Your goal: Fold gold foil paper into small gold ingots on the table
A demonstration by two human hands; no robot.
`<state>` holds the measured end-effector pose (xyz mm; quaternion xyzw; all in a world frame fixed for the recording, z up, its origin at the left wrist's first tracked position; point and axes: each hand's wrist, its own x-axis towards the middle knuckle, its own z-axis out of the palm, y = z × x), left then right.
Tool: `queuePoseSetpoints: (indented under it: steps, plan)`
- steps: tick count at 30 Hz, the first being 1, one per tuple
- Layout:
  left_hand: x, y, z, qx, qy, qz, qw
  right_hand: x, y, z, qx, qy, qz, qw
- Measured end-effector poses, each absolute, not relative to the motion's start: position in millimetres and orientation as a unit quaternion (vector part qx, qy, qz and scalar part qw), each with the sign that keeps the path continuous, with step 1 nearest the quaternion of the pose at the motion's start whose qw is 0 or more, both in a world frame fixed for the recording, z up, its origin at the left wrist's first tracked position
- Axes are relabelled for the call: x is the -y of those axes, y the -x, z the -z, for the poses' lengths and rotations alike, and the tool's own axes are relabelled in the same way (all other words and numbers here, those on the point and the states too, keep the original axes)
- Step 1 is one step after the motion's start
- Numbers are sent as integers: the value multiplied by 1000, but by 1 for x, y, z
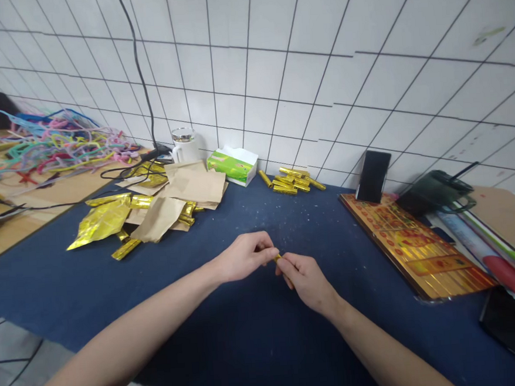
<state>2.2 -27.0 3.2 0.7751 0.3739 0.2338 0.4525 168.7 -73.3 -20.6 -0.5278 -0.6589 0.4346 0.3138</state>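
Over the middle of the dark blue table cover, my left hand and my right hand meet at a small roll of gold foil paper. Both hands are closed, each pinching one end of the roll between thumb and fingers. Most of the roll is hidden by the fingers. Beyond them, near the wall, lies a pile of finished-looking gold foil rolls. To the left, brown paper sheets and a loose gold foil sheet lie over several more gold rolls.
At the back stand a white mug and a green tissue pack. Tangled pipe cleaners cover the wooden table left. On the right, a phone leans upright on a gold-and-red paper stack, beside a dark green cup.
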Motion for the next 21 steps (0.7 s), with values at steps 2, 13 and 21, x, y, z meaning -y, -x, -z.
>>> queuePoseSetpoints:
  steps: [2,13,21]
  plan:
    - [27,-2,-5,-379,-788,-223,431,75,-168,20,660,537,-425,310]
    - [27,-2,-9,-385,-788,-196,438,75,-165,19,665,532,-442,282]
    - [25,-3,-6,-353,-806,-194,435,75,-164,23,615,505,-526,299]
